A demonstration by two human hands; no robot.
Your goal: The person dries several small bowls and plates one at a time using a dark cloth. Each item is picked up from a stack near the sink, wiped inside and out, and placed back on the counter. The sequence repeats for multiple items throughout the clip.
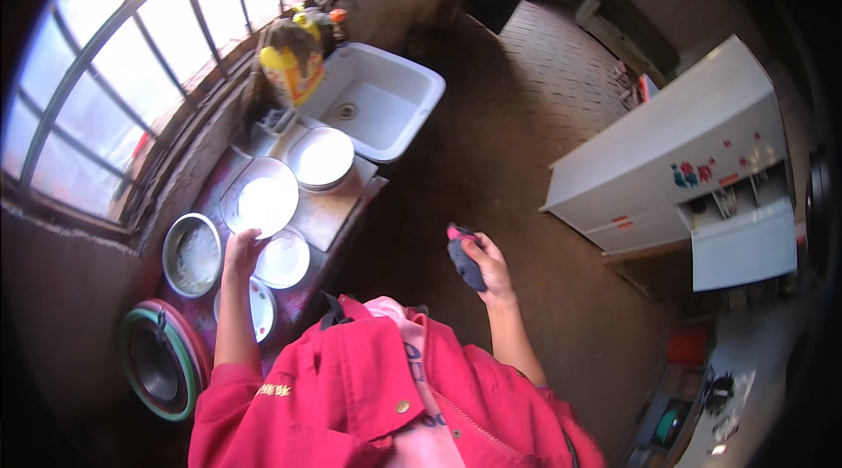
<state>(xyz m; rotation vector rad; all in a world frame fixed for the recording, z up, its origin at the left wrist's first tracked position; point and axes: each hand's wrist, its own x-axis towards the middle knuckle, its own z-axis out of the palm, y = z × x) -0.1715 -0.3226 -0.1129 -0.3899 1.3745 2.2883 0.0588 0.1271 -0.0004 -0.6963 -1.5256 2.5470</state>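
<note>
My left hand (241, 252) grips the near rim of a white plate (260, 197), its thumb over the edge. The plate is tilted and bright with glare. In my right hand (495, 270) is a bunched dark grey cloth (466, 263) with a pink part, held out over the floor, away from the dishes. Beyond the held plate stands a stack of white dishes (321, 157) on a board (339, 211). Below it are a white bowl (284, 261) and a plate with red decorations (263, 311), partly hidden behind my left forearm.
A white sink (401, 99) adjoins the table's far end, beside a yellow plastic jug (279, 63). A metal basin (192, 256) lies left of my left hand. Nested coloured basins (172, 395) stand lower left. Across the brown floor (421, 205) is a white cabinet (658, 139) with an open flap.
</note>
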